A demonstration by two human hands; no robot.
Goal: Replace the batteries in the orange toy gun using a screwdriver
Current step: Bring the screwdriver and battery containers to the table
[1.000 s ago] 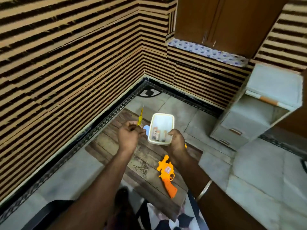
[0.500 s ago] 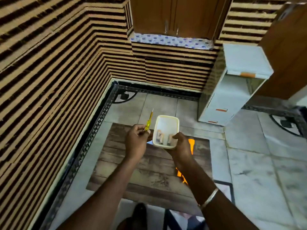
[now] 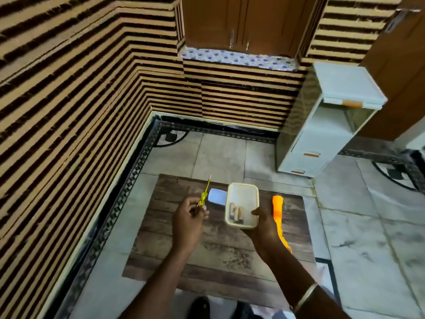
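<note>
My left hand (image 3: 187,217) is shut on a yellow-handled screwdriver (image 3: 204,195) whose metal tip points up and away. My right hand (image 3: 264,226) holds a white rectangular container (image 3: 243,194) by its near right corner, above the wood-pattern mat (image 3: 218,254). A few batteries (image 3: 236,212) lie inside the container near its front. The orange toy gun (image 3: 277,208) rests on the mat to the right, partly hidden behind my right hand and wrist. A pale blue lid (image 3: 217,196) lies on the mat between the screwdriver and the container.
The mat lies on a marble floor with a dark patterned border (image 3: 128,192). Striped walls close in on the left and the far side. A white plastic drawer unit (image 3: 322,125) stands at the far right. My dark shoe (image 3: 200,307) shows at the bottom.
The camera view has swung and steadied, so the mat is squarer in view. Both hands keep their holds. The gun, earlier seen below my right hand, is now mostly behind it.
</note>
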